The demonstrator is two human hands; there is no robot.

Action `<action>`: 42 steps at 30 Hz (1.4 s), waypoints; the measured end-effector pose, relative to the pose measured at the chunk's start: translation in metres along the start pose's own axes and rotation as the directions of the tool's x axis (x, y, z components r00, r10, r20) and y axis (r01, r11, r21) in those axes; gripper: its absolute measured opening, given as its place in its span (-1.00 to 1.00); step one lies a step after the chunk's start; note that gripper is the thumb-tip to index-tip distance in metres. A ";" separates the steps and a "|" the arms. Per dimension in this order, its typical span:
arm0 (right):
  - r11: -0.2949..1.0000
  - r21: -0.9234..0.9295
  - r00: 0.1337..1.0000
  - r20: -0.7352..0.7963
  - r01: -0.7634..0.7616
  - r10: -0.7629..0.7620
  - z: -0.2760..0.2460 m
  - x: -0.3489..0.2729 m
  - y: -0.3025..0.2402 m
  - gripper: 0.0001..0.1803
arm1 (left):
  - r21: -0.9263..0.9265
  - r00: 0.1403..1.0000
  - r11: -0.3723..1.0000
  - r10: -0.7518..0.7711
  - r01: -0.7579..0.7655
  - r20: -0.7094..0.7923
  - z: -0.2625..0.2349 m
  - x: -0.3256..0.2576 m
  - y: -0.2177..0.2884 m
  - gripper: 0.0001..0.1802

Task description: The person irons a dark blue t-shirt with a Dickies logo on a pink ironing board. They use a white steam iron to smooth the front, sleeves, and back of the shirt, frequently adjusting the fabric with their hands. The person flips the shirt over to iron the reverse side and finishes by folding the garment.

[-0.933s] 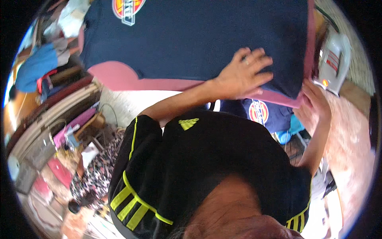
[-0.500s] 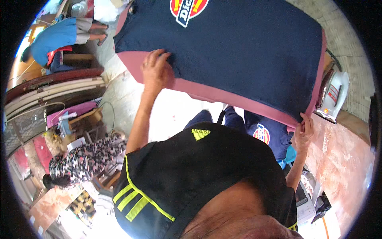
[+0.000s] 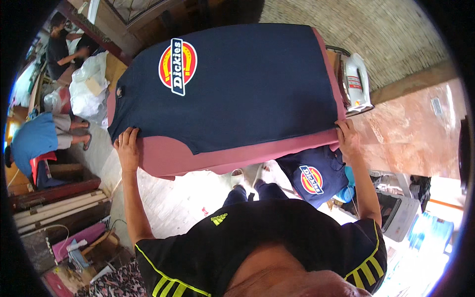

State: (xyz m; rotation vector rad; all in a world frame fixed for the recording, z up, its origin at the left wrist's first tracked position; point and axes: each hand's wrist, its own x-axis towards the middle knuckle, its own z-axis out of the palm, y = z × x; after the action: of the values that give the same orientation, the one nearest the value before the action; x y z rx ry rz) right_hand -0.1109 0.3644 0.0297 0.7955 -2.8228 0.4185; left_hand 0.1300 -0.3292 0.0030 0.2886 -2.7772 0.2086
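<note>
Flat, smooth shirt (image 3: 237,94) over pink cloth (image 3: 164,152)

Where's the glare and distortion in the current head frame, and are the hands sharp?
Head view: floor glares near white below the pink cloth; head view: navy shirt reads dark, with little fold detail; head view: edges bend toward the black round rim; head view: left hand and right hand look fairly sharp.

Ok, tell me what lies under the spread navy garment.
Pink cloth shows along the near edge and both ends of the navy garment; the rest beneath it is covered.
</note>
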 end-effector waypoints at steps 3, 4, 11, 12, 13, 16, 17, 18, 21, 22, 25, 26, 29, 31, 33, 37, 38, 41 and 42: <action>0.996 0.085 0.999 -0.035 -0.019 0.022 -0.011 0.003 0.007 -0.74 | -0.009 0.998 0.998 0.056 -0.056 -0.040 -0.002 0.002 -0.011 -0.64; 0.994 0.111 0.997 -0.079 0.012 -0.003 -0.014 0.004 0.013 -0.74 | -0.009 0.998 0.999 0.051 -0.052 -0.033 -0.003 0.007 -0.014 -0.65; 0.981 0.168 0.977 -0.204 0.094 -0.059 -0.088 0.004 -0.018 -0.78 | -0.027 0.994 0.999 0.016 -0.019 -0.106 -0.048 0.000 -0.015 -0.70; 0.980 0.179 0.973 -0.223 0.092 -0.050 -0.092 0.001 -0.015 -0.79 | -0.030 0.993 0.999 0.007 -0.011 -0.116 -0.057 -0.001 -0.009 -0.70; 0.977 0.184 0.969 -0.240 0.107 -0.061 -0.092 -0.006 -0.001 -0.79 | -0.035 0.992 0.999 -0.002 -0.003 -0.126 -0.065 -0.004 -0.003 -0.70; 0.981 0.178 0.978 -0.206 0.071 -0.033 -0.104 -0.028 -0.009 -0.80 | -0.023 0.991 1.000 -0.018 0.015 -0.136 -0.089 -0.026 0.010 -0.70; 0.985 0.156 0.979 -0.200 0.077 -0.045 -0.107 -0.039 -0.009 -0.80 | -0.015 0.992 1.000 -0.028 0.027 -0.125 -0.093 -0.037 0.015 -0.70; 0.988 0.133 0.979 -0.194 0.083 -0.056 -0.108 -0.052 -0.008 -0.80 | -0.006 0.993 0.999 -0.038 0.038 -0.114 -0.097 -0.047 0.020 -0.70; 0.987 0.129 0.982 -0.180 0.090 -0.066 -0.111 -0.092 -0.005 -0.78 | -0.039 0.995 0.998 -0.047 0.044 -0.091 -0.106 -0.081 0.037 -0.74; 0.986 0.138 0.982 -0.176 0.090 -0.065 -0.112 -0.106 -0.006 -0.78 | -0.048 0.995 0.998 -0.050 0.046 -0.089 -0.104 -0.093 0.039 -0.73; 0.976 0.218 0.999 -0.026 -0.024 0.030 -0.112 -0.138 -0.018 -0.72 | -0.059 0.993 0.994 -0.097 0.093 -0.061 -0.098 -0.145 0.041 -0.71; 0.977 0.215 0.999 -0.034 0.003 0.004 -0.109 -0.146 -0.021 -0.70 | -0.066 0.992 0.991 -0.116 0.113 -0.051 -0.096 -0.162 0.043 -0.71; 0.977 0.214 0.999 -0.039 0.018 -0.009 -0.093 -0.170 -0.020 -0.66 | -0.075 0.986 0.983 -0.168 0.166 -0.017 -0.090 -0.180 0.060 -0.72; 0.972 0.232 1.000 0.016 -0.026 0.023 -0.082 -0.178 -0.009 -0.64 | -0.087 0.984 0.981 -0.177 0.175 -0.020 -0.087 -0.183 0.070 -0.72; 0.967 0.238 0.985 0.163 -0.095 0.057 -0.069 -0.180 0.003 -0.65 | -0.086 0.981 0.978 -0.192 0.192 0.007 -0.080 -0.181 0.071 -0.71; 0.985 0.171 0.939 0.341 -0.020 -0.040 -0.056 -0.147 0.004 -0.71 | -0.105 0.966 0.961 -0.258 0.257 0.002 -0.075 -0.169 0.058 -0.69; 0.969 0.217 0.908 0.418 -0.120 0.018 -0.061 -0.129 -0.015 -0.73 | -0.139 0.961 0.955 -0.272 0.263 -0.051 -0.072 -0.160 0.053 -0.70; 0.938 0.344 0.961 0.242 0.045 -0.134 -0.043 -0.060 -0.055 -0.77 | -0.302 0.924 0.897 -0.368 0.322 -0.107 -0.052 -0.105 0.026 -0.71; 0.911 0.411 0.962 0.229 0.044 -0.150 -0.027 -0.032 -0.068 -0.79 | -0.308 0.913 0.893 -0.385 0.330 -0.138 -0.045 -0.080 0.011 -0.69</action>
State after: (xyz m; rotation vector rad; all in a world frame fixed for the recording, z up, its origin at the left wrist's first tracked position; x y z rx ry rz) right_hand -0.0448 0.3327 0.0625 1.1395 -2.9506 0.9702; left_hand 0.2158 -0.2962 0.0153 0.6610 -2.4590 -0.2335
